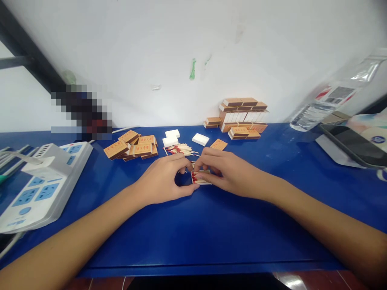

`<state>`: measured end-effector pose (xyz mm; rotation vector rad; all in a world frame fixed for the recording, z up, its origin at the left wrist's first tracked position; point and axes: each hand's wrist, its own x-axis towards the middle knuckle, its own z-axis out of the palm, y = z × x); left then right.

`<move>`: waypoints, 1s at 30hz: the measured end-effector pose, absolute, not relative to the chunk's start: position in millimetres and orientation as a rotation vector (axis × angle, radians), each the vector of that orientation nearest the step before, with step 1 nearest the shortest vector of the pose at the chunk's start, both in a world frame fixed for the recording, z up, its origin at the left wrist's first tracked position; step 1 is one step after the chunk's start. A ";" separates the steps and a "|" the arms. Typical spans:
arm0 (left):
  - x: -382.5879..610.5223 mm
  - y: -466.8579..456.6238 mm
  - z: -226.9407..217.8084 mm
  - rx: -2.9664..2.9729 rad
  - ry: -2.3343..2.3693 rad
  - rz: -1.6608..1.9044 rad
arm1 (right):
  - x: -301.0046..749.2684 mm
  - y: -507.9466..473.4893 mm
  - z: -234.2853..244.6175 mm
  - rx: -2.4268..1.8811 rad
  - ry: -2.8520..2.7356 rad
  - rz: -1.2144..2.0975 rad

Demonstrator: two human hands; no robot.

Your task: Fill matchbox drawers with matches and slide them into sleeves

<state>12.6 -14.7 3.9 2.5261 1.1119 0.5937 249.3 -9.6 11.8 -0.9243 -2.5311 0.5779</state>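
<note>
The matchbox tray (pixel 204 183), on the blue table (pixel 205 233), is flanked at left by the left hand (pixel 163 178), thumb and fingers parted; at right, its matches (pixel 194 177) are partly covered by the right hand (pixel 234 171), fingers bunched narrowly; whether either grips cannot be told; light, crushable card is expected, best held by the long sides

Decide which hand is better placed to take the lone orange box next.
Probably the right hand: the orange box lies just beyond its knuckles, while the left hand is farther off, at the left end of the tray.
</note>
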 end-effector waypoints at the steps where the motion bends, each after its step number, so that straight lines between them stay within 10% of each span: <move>1: 12.7 -14.8 4.1 2.530 1.110 0.595 | 248.0 -11.0 11.7 -0.904 -2.533 0.600; 30: 10.9 -14.5 3.0 2.526 1.137 0.591 | 251.1 -8.9 11.6 -1.133 -2.555 0.502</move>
